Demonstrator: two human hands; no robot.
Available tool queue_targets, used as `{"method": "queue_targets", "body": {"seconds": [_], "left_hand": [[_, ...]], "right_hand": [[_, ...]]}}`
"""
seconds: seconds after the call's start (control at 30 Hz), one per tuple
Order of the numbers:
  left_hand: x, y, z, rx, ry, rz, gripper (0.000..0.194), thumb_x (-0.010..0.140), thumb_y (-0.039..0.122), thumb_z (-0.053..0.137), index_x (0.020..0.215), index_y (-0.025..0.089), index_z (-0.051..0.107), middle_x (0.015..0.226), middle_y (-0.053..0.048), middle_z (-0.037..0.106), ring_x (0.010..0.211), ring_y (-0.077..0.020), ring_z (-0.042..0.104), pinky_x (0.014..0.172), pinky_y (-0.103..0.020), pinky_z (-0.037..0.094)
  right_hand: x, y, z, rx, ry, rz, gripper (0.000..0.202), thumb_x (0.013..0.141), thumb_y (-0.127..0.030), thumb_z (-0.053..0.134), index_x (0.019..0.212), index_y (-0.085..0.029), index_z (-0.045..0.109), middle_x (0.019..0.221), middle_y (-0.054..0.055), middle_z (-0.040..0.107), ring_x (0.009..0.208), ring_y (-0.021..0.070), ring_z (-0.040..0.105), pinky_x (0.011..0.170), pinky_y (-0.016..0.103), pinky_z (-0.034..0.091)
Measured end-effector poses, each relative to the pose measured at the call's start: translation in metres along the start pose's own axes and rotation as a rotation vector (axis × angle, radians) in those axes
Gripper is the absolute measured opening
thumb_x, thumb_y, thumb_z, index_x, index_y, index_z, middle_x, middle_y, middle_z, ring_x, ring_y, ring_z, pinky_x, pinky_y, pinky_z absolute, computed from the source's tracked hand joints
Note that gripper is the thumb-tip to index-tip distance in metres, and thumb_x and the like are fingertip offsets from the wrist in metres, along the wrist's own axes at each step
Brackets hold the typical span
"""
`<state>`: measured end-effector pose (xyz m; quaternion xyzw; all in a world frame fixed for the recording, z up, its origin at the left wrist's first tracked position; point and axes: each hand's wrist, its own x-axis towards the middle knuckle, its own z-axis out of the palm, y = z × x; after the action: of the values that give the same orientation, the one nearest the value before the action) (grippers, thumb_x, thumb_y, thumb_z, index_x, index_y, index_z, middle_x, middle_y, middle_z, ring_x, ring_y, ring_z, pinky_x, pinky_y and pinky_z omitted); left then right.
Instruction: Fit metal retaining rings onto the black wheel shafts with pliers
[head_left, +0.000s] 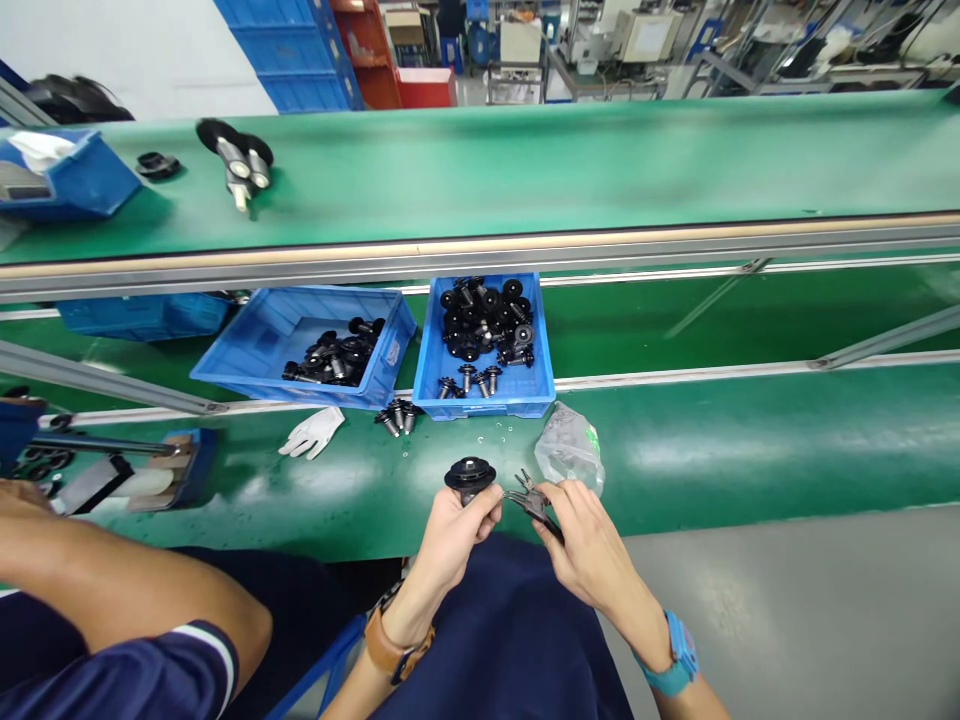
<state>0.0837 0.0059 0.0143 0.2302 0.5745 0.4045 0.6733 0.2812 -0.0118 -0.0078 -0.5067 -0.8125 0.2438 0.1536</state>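
Observation:
My left hand (459, 530) is closed around the stem of a black part with a round, ridged head (470, 474), which points up. In my right hand (585, 530) are pliers (534, 503) with dark handles, their tips close to my left fingertips. Several tiny rings (502, 427) lie on the green table (690, 430) beyond my hands. A blue bin (485, 408) behind them holds many black parts, a few standing upright at its front. Three or so similar parts (399, 415) lie outside it, at its left corner.
A clear plastic bag (571, 450) lies beyond my right hand. Left are a white glove (313, 433), a second blue bin (247, 372) and a fixture (169, 470). A co-worker's arm (135, 590) reaches in at far left. A raised green shelf (525, 165) crosses above the bins.

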Motion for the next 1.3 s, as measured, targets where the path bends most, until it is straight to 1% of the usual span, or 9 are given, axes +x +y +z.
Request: {"method": "queue_targets", "body": {"seconds": [0.27, 0.47, 0.67, 0.73, 0.8, 0.87, 0.93, 1.13, 1.3], "left_hand": [[-0.002, 0.001, 0.000, -0.034, -0.011, -0.042, 0.045, 0.064, 0.049, 0.083, 0.055, 0.015, 0.055, 0.053, 0.001, 0.051, 0.042, -0.0042, 0.035, 0.042, -0.022, 0.016], [-0.004, 0.000, -0.003, -0.058, -0.055, -0.065, 0.043, 0.070, 0.048, 0.079, 0.059, 0.015, 0.053, 0.055, 0.003, 0.050, 0.043, -0.0032, 0.034, 0.043, -0.020, 0.016], [-0.004, -0.008, -0.009, -0.007, -0.079, -0.075, 0.046, 0.071, 0.052, 0.079, 0.062, 0.015, 0.053, 0.058, 0.003, 0.050, 0.045, -0.0037, 0.035, 0.043, -0.019, 0.018], [-0.002, -0.011, -0.012, 0.070, -0.085, -0.026, 0.045, 0.074, 0.053, 0.077, 0.065, 0.014, 0.056, 0.059, 0.002, 0.052, 0.047, -0.0049, 0.037, 0.045, -0.019, 0.023], [0.000, -0.013, -0.016, 0.168, -0.071, 0.083, 0.040, 0.076, 0.049, 0.076, 0.069, 0.014, 0.060, 0.062, 0.001, 0.056, 0.053, -0.0074, 0.044, 0.051, -0.019, 0.034], [0.001, -0.015, -0.020, 0.265, -0.037, 0.213, 0.030, 0.075, 0.041, 0.076, 0.074, 0.014, 0.064, 0.068, -0.001, 0.063, 0.063, -0.0114, 0.053, 0.063, -0.023, 0.046], [0.003, -0.018, -0.023, 0.356, -0.019, 0.308, 0.022, 0.076, 0.034, 0.075, 0.079, 0.014, 0.067, 0.076, -0.004, 0.068, 0.073, -0.0156, 0.059, 0.073, -0.027, 0.051], [0.003, -0.028, -0.026, 0.530, -0.044, 0.486, 0.007, 0.078, 0.019, 0.065, 0.083, 0.015, 0.066, 0.081, -0.005, 0.071, 0.075, -0.0191, 0.064, 0.075, -0.031, 0.053], [0.002, -0.026, -0.024, 0.588, -0.112, 0.571, 0.006, 0.082, 0.014, 0.060, 0.086, 0.018, 0.062, 0.084, -0.004, 0.068, 0.080, -0.0189, 0.063, 0.081, -0.031, 0.052]], "right_hand": [[0.000, 0.000, 0.001, -0.137, 0.023, -0.009, 0.039, 0.095, -0.019, 0.049, 0.134, -0.017, 0.049, 0.106, 0.012, 0.056, 0.093, 0.0281, 0.050, 0.079, 0.043, 0.046], [0.001, -0.001, 0.004, -0.318, 0.054, -0.043, 0.047, 0.091, -0.015, 0.052, 0.138, -0.012, 0.048, 0.102, 0.012, 0.054, 0.092, 0.0276, 0.047, 0.079, 0.041, 0.041], [-0.001, 0.004, 0.009, -0.305, 0.072, -0.077, 0.038, 0.086, -0.010, 0.052, 0.123, -0.013, 0.057, 0.092, 0.008, 0.054, 0.084, 0.0249, 0.046, 0.071, 0.037, 0.038], [-0.003, 0.007, 0.007, -0.267, 0.079, -0.077, 0.037, 0.086, -0.009, 0.050, 0.121, -0.014, 0.057, 0.092, 0.008, 0.054, 0.083, 0.0243, 0.047, 0.071, 0.036, 0.039], [-0.006, 0.008, 0.002, -0.201, 0.102, -0.069, 0.034, 0.088, -0.010, 0.050, 0.121, -0.014, 0.057, 0.093, 0.008, 0.056, 0.084, 0.0239, 0.049, 0.072, 0.035, 0.040], [-0.008, 0.007, -0.005, -0.127, 0.127, -0.055, 0.032, 0.091, -0.012, 0.050, 0.122, -0.015, 0.056, 0.095, 0.008, 0.058, 0.086, 0.0234, 0.051, 0.073, 0.034, 0.041], [-0.009, 0.003, -0.013, -0.082, 0.135, -0.041, 0.029, 0.093, -0.015, 0.050, 0.121, -0.016, 0.056, 0.096, 0.008, 0.058, 0.086, 0.0229, 0.052, 0.074, 0.034, 0.041], [-0.008, -0.019, -0.028, -0.087, 0.093, -0.034, 0.026, 0.093, -0.020, 0.054, 0.119, -0.018, 0.057, 0.096, 0.007, 0.059, 0.081, 0.0224, 0.051, 0.072, 0.034, 0.040], [-0.007, -0.028, -0.030, -0.112, 0.060, -0.021, 0.028, 0.092, -0.021, 0.054, 0.120, -0.019, 0.057, 0.097, 0.007, 0.059, 0.079, 0.0224, 0.050, 0.071, 0.034, 0.039]]}}
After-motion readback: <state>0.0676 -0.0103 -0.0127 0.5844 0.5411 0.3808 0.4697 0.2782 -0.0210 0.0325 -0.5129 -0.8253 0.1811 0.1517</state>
